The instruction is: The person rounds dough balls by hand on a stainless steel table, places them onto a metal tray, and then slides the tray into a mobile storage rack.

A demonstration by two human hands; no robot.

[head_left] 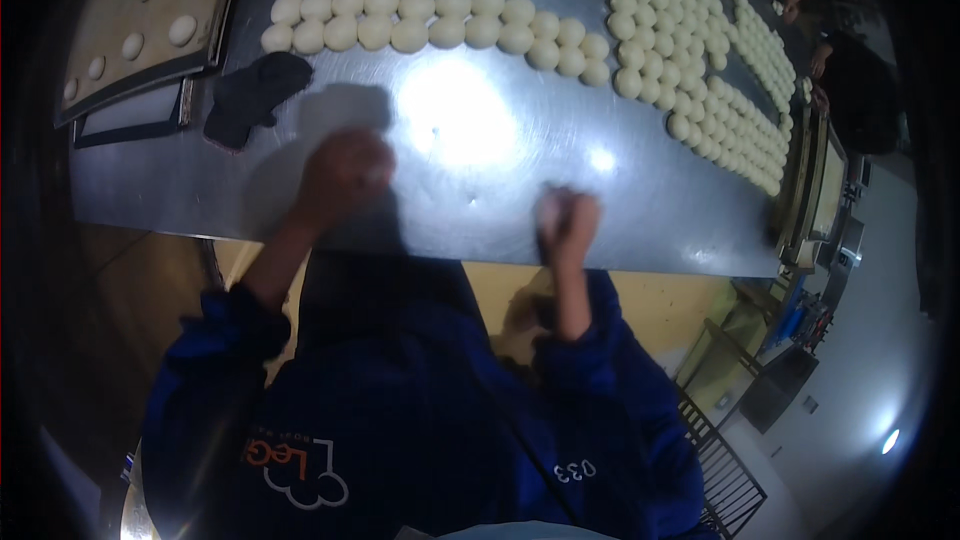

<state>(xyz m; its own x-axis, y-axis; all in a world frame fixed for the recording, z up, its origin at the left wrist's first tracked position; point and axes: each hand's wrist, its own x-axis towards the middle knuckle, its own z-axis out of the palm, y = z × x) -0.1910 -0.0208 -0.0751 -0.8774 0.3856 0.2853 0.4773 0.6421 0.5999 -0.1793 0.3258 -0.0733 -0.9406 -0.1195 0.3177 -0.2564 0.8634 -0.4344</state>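
My left hand is curled above the steel table, blurred by motion, with its shadow on the metal beside it. My right hand is also curled and blurred, close to the table's near edge. Whatever either hand may hold is hidden or too smeared to name. Beyond my hands, round pale dough balls stand in tight rows. A larger block of dough balls spreads to the far right. A dark oven mitt lies on the table to the left of my left hand.
A tray with several spaced dough balls sits at the far left, over another dark-rimmed tray. The steel table ends just before my body. Another person's hand shows at the far right, near stacked trays.
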